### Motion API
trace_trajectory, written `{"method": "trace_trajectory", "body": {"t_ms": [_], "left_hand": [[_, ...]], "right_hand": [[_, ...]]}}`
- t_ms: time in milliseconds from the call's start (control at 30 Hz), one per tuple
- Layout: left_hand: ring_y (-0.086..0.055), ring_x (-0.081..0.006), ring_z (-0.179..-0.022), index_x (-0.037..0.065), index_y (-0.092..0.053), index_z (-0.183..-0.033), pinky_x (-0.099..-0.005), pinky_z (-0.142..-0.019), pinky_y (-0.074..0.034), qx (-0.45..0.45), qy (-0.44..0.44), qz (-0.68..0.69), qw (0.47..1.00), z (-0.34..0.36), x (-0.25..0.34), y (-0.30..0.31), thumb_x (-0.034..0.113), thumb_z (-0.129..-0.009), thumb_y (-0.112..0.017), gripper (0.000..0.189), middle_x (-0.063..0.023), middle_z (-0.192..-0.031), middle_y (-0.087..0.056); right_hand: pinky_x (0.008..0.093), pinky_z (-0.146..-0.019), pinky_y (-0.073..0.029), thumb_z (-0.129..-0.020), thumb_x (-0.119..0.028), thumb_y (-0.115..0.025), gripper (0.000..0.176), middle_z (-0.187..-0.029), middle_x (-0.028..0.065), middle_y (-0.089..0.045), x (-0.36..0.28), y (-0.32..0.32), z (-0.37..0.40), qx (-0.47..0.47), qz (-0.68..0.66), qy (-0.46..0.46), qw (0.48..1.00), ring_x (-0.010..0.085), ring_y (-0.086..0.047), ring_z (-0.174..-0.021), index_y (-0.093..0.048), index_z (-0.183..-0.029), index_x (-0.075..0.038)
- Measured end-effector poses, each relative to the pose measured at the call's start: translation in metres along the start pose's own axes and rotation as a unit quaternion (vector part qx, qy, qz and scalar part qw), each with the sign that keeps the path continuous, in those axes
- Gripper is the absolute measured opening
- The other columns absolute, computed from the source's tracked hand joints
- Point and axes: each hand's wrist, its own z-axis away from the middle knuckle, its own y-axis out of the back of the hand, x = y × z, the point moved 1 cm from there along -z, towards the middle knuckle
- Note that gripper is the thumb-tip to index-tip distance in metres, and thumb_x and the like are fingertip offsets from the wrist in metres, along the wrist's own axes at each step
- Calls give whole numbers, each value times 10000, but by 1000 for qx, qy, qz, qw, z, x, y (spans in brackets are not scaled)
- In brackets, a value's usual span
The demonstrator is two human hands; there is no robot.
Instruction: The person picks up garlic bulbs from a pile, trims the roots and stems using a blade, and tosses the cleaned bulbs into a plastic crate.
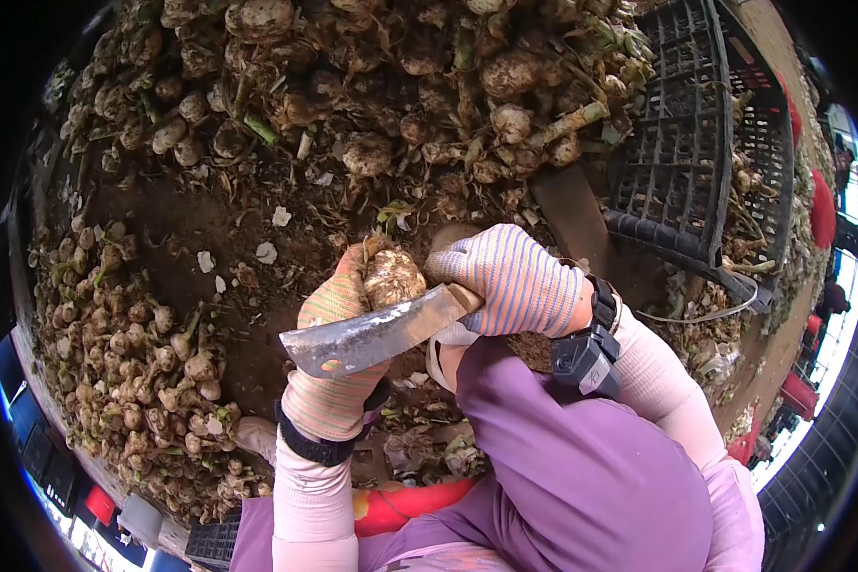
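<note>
The gloved left hand (pixel 336 297) had its grip closed around a dirt-caked bulb (pixel 394 278), held just above the blade of the knife (pixel 362 337), whose handle the gloved right hand (pixel 515 278) clenched. Bulb heaps (pixel 362 67) lay ahead and to the left, beside a black crate (pixel 672 143).

Brown dirt flr (pixel 166 229), lg bulb heap (pixel 367 153) top, sm bulb pile (pixel 143 353) L, wht scraps (pixel 267 253) btwn, blk crate (pixel 672 143) R.

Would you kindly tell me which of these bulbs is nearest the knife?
The dirt-streaked bulb in the left hand, right beside the knife; it is held up, unlike those in the far heap and the left heap.
</note>
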Motion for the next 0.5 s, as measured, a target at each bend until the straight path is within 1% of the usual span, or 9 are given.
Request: {"method": "trace_trajectory", "body": {"t_ms": [67, 100, 167, 200, 267, 400, 433, 467, 500], "left_hand": [[-606, -137, -695, 36, -482, -1083, -243, -594, -519, 28, 70, 153, 985, 4, 12, -10, 237, -952, -399, 254, -52, -847, -605], [-606, -137, -695, 36, -482, -1083, -243, -594, -519, 27, 72, 154, 985, 5, 9, -7, 237, -952, -399, 254, -52, -847, -605], [-625, -139, -805, -18, -461, -1151, -260, -692, -509, -70, 25, -41, 996, 8, -7, 5, 148, -816, -625, 409, -56, -902, -631], [-625, -139, -805, -18, -461, -1151, -260, -692, -509, -71, 26, -41, 996, 7, -20, 9, 148, -816, -625, 409, -56, -902, -631], [-643, -203, -752, -22, -462, -1142, -274, -666, -510, -93, -14, -185, 978, 6, -45, 12, 208, -760, -679, 496, -80, -847, -644], [-637, -272, -706, -13, -480, -1109, -306, -607, -503, -89, -82, -307, 944, 11, -36, 6, 217, -679, -737, 552, -115, -812, -644], [-644, -249, -696, 2, -485, -1099, -309, -618, -508, -41, -116, -241, 963, 14, -28, -1, 240, -651, -773, 584, -107, -796, -644], [-643, -195, -689, 3, -497, -1069, -281, -641, -508, -57, -97, -223, 968, 25, -8, 6, 246, -614, -811, 605, -98, -781, -640], [-593, -151, -701, 32, -505, -1053, -264, -586, -484, -93, -77, -120, 985, 34, 0, 9, 262, -704, -723, 471, -79, -837, -600]], "right_hand": [[396, -539, -430, -587, -312, -718, 345, -631, 135, -524, 1, 0, 1, 8, 9, -6, 1000, 359, -548, -635, -553, -762, -65], [399, -532, -425, -579, -312, -718, 344, -620, 133, -516, 2, -1, 2, 17, 17, -12, 1000, 362, -542, -629, -542, -744, -67], [399, -527, -422, -571, -310, -717, 340, -613, 132, -510, 12, -8, 4, 26, 18, 2, 999, 363, -538, -621, -539, -734, -71], [400, -521, -419, -564, -307, -715, 336, -605, 131, -504, 18, -11, 6, 36, 19, 17, 999, 365, -535, -613, -536, -725, -74], [402, -511, -417, -562, -297, -711, 322, -597, 131, -499, 26, -16, 9, 35, -2, 23, 999, 362, -535, -603, -535, -721, -80], [393, -514, -434, -588, -278, -707, 281, -613, 130, -533, 47, -31, 16, 39, -18, -7, 999, 350, -550, -603, -559, -727, -83], [386, -520, -444, -603, -274, -708, 264, -627, 131, -552, 52, -33, 17, 47, -53, -29, 997, 344, -559, -604, -574, -729, -84], [378, -527, -454, -618, -269, -708, 247, -642, 131, -572, 56, -33, 17, 58, -89, -52, 993, 338, -568, -605, -590, -732, -84], [360, -527, -458, -656, -252, -705, 235, -644, 137, -568, 65, -27, 26, 92, -14, -85, 992, 333, -558, -589, -590, -740, -65]]}}
